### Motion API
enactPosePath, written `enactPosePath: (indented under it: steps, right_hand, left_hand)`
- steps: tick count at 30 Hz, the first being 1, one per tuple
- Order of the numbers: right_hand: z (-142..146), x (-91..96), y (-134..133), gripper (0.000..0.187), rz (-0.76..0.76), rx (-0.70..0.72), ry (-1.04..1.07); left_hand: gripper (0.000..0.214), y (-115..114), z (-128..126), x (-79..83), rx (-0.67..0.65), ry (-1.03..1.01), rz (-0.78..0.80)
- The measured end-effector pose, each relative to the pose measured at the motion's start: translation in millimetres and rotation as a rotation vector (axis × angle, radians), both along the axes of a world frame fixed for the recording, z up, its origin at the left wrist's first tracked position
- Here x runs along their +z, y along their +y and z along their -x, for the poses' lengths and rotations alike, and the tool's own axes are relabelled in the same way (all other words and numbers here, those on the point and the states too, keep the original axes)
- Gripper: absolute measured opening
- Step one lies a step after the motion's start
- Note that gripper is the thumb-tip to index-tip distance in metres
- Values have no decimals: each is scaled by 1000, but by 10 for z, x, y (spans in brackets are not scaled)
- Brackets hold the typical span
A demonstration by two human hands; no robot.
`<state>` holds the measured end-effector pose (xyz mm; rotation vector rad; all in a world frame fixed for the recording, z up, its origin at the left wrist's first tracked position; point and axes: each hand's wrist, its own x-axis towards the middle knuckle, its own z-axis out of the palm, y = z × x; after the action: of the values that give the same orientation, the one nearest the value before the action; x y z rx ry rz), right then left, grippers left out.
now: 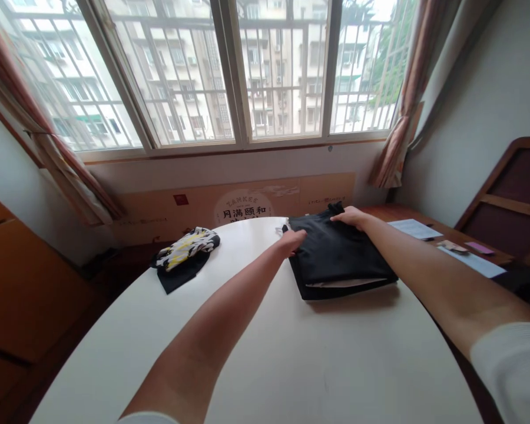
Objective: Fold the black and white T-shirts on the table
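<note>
A stack of folded black clothes (340, 253) lies on the right half of the white round table (265, 353). A pale layer shows between the dark ones at its near edge. My left hand (294, 240) is closed on the left far corner of the top black garment. At the far right corner, my right hand (351, 217) grips the same garment, its fingers partly hidden behind the bunched edge. The kind of garment cannot be made out. Both arms reach forward across the table.
A patterned white, black and yellow cloth (188, 247) lies bunched over a dark cloth (183, 275) at the table's left edge. Papers (415, 229) rest on a wooden desk (384, 213) at right. Behind the table are a printed cardboard panel (327, 191) and a barred window.
</note>
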<state>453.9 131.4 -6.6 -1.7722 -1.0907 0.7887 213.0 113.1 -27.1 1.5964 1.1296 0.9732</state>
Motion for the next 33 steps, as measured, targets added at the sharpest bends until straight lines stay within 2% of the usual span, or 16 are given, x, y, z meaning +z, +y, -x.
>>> enactPosePath:
  steps: [2, 4, 7, 9, 11, 15, 18, 20, 22, 25, 28, 30, 33]
  right_hand:
    - [-34, -155, 17, 33, 25, -11, -68]
    - [-90, -238, 29, 36, 34, -25, -136]
    - [-166, -278, 26, 34, 50, -32, -229]
    - [-189, -295, -12, 30, 61, -29, -287]
    - [-193, -322, -80, 25, 71, -18, -343]
    - [-182, -373, -239, 18, 79, 13, -450]
    - [-115, -368, -328, 36, 54, -40, -558]
    - [14, -362, -388, 57, 7, -119, -641]
    - [228, -379, -476, 69, -58, -98, -760]
    - [641, -470, -696, 71, -92, 166, -940]
    - [1011, -610, -1004, 74, -53, 417, -1039]
    - [1187, -703, -1217, 72, -62, 498, -1106]
    - [1387, -819, -1503, 72, -121, 520, -1161]
  left_hand:
    - [17, -154, 91, -167, 23, 114, 117]
    - [21, -311, 179, -219, 31, 200, 217]
    - [31, -564, 290, -130, -100, 325, 309]
    - [37, -751, 348, -50, -227, 384, 303]
    - [35, -936, 390, -15, -291, 355, 280]
    - [33, -1228, 420, -99, -246, 233, 363]
    - [34, -1352, 434, -218, -264, 212, 408]
    - [35, -1384, 478, -287, -300, 245, 372]
    - [37, -1370, 588, -329, -301, 312, 294]
    - [37, -1270, 942, -325, -197, 447, 113]
    - [26, -1112, 1528, -274, 103, 604, -169]
    - [20, -1002, 1979, -258, 320, 670, -339]
    - [30, -848, 2584, -303, 487, 768, -495]
